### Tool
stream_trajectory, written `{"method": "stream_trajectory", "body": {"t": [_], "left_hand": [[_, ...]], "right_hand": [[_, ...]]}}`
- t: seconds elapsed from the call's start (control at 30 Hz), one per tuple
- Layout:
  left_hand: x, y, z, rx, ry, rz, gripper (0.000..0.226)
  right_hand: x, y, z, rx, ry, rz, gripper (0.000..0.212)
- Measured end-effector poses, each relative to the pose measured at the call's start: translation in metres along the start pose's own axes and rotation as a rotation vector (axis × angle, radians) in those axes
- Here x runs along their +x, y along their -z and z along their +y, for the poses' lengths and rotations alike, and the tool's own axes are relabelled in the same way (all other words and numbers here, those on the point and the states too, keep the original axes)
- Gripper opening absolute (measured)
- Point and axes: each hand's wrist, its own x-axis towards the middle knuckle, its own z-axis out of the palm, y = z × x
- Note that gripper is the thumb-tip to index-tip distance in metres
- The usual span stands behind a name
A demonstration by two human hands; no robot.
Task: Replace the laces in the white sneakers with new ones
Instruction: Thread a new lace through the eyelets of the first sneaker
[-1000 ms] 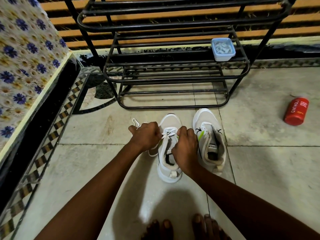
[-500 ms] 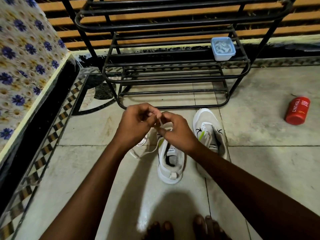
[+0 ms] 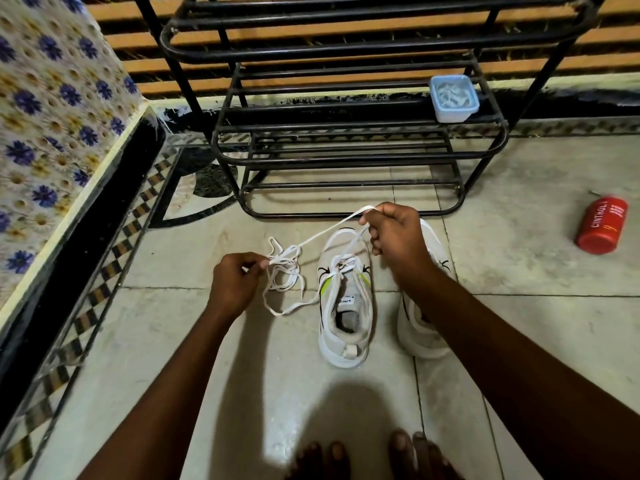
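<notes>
Two white sneakers stand side by side on the tiled floor, toes pointing away from me. The left sneaker (image 3: 346, 299) has a green accent and a white lace (image 3: 287, 271) partly threaded near its toe. My left hand (image 3: 235, 285) pinches a tangled bunch of that lace to the left of the shoe. My right hand (image 3: 394, 237) pinches a lace strand raised above the shoe's toe, and the strand runs taut down to my left hand. The right sneaker (image 3: 422, 334) is mostly hidden behind my right forearm.
A black metal shoe rack (image 3: 346, 157) stands just beyond the sneakers, with a small blue plastic container (image 3: 453, 98) on a shelf. A red Cinthol can (image 3: 602, 230) lies on the floor at the right. A floral-covered bed (image 3: 52, 133) borders the left. My bare toes (image 3: 367, 459) show at the bottom.
My hands have moved apart from above the shoe: the left went down and left with the lace bunch, the right went right and up, stretching a strand between them.
</notes>
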Motion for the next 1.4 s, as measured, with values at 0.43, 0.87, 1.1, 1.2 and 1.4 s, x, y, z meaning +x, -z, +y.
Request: {"method": "stream_trajectory", "body": {"t": [0.43, 0.87, 1.1, 1.2, 1.4], "left_hand": [[-0.011, -0.022, 0.021, -0.244, 0.120, -0.110, 0.023], [-0.030, -0.062, 0.090, -0.655, 0.281, -0.257, 0.018], [-0.028, -0.081, 0.096, -0.635, 0.275, -0.215, 0.007], [-0.029, -0.091, 0.095, -0.568, 0.240, -0.208, 0.007], [-0.027, -0.105, 0.097, -0.505, 0.278, -0.167, 0.008]], "right_hand": [[0.005, 0.005, 0.019, -0.036, -0.043, -0.048, 0.037], [-0.032, 0.013, 0.051, -0.726, 0.120, -0.166, 0.032], [-0.032, 0.016, 0.059, -0.580, 0.031, -0.019, 0.023], [-0.032, 0.017, 0.064, -0.463, -0.038, 0.021, 0.023], [-0.029, 0.018, 0.075, -0.268, -0.149, 0.043, 0.027]]}}
